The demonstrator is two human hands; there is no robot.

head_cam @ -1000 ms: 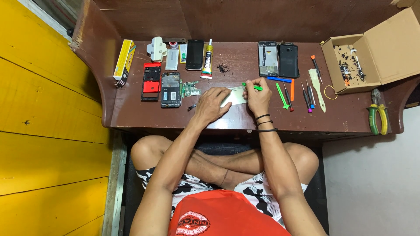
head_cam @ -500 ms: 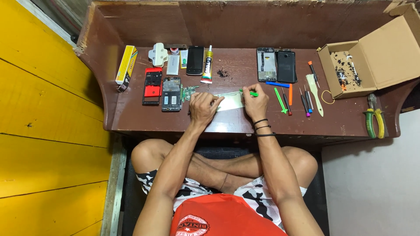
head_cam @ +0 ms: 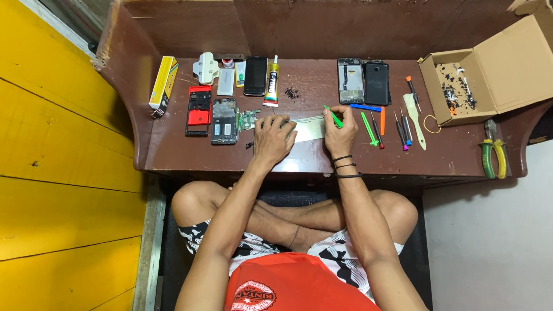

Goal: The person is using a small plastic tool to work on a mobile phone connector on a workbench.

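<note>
Nearest the body, the left hand point(head_cam: 273, 138) lies flat, its grip pressed down on the left end of a pale flat phone panel point(head_cam: 309, 129) near the front of the bench point(head_cam: 173, 155). The right hand point(head_cam: 340, 133) steadies the panel's other end and has its grip clenched on a thin green pry tool point(head_cam: 333, 116), whose tip angles up and away over the panel.

The panel looks thin, so too much lever force from the tool would probably crack or bend it. If the left hand's pressure eases, the panel could skid toward the bench's front edge.

Just left of the left hand sits a small green circuit board point(head_cam: 248, 119), touching an opened grey phone body point(head_cam: 224, 120), with a red phone frame point(head_cam: 199, 110) beside that. A sideways slip of the wrist could knock these.

To the right, a row of small screwdrivers point(head_cam: 401, 128) and a green spudger point(head_cam: 368, 128) lie near the right hand, where a careless sweep would likely scatter them.

Farther back stand a glue tube point(head_cam: 272, 81), a dark phone point(head_cam: 256, 75) and two more phone shells point(head_cam: 364, 82). An open cardboard box point(head_cam: 489, 69) of tiny parts sits at the far right, and would spill if jolted.
</note>
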